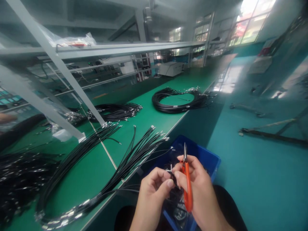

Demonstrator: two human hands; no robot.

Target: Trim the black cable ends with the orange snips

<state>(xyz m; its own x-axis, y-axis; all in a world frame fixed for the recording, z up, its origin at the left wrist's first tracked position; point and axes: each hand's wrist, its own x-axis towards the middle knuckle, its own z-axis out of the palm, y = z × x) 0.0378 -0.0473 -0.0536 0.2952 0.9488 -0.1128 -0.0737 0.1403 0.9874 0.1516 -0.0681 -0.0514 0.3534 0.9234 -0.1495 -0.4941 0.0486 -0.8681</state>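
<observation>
My left hand [155, 189] is closed in a pinch on the end of a black cable, near a small white piece at its tip. Close against it, my right hand [194, 183] is closed around orange-handled snips [187, 186], whose pointed metal blades aim upward. The right thumb and forefinger also meet at the cable end. Just left of the hands, a large bundle of black cables [134, 157] with metal-tipped ends curves over the green bench [79, 173]. A blue bin [214, 160] stands below and behind the hands, with dark cables and clear plastic inside.
Coiled black cables [175, 107] lie farther along the bench, their ends past its edge. More black bundles [115, 110] lie beneath the white shelf frame [120, 48]. A dark pile [21, 183] is at far left, near part of another person's hand [7, 118].
</observation>
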